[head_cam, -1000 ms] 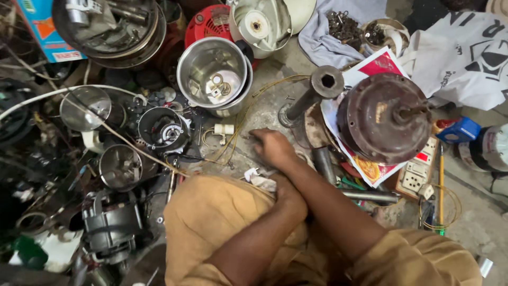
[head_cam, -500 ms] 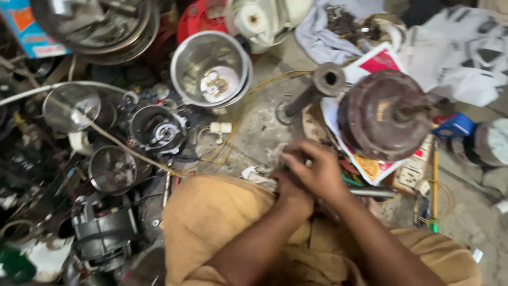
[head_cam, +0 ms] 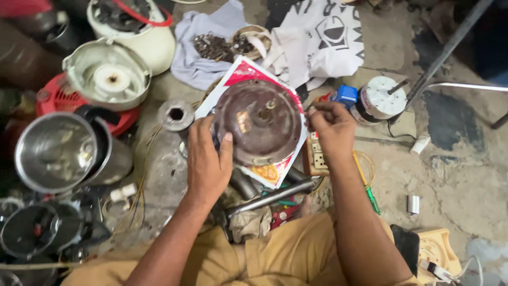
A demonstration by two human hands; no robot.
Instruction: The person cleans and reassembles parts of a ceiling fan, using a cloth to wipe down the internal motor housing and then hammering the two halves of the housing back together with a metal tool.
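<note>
Looking down, I see the concrete floor point(head_cam: 455, 180) carrying everything, cluttered most heavily toward its left edge. The largest piece in play is the round brown motor housing point(head_cam: 257, 122), sitting near the middle of the floor on a red-and-white printed sheet point(head_cam: 241, 71); it is a disc rather than a long part, so its axis runs through the short shaft stub at its centre, which points up toward me. My left hand point(head_cam: 208, 159) lies against the housing's left rim, fingers loosely spread and the thumb pressed on the rusty face, bracing it rather than closing around it. My right hand point(head_cam: 332, 127) is at the right rim, fingers curled in narrow as if pinched on the edge; I cannot tell whether anything small is between the fingertips. To the left stand a steel jar point(head_cam: 55, 151) and, beyond it, a cream mixer base point(head_cam: 108, 74) turned underside up. Just right of my right hand is a white capped motor point(head_cam: 382, 99). A steel pipe point(head_cam: 270, 197) lies slantwise below the housing, near my knees, and a socket board point(head_cam: 316, 159) lies under my right wrist.
</note>
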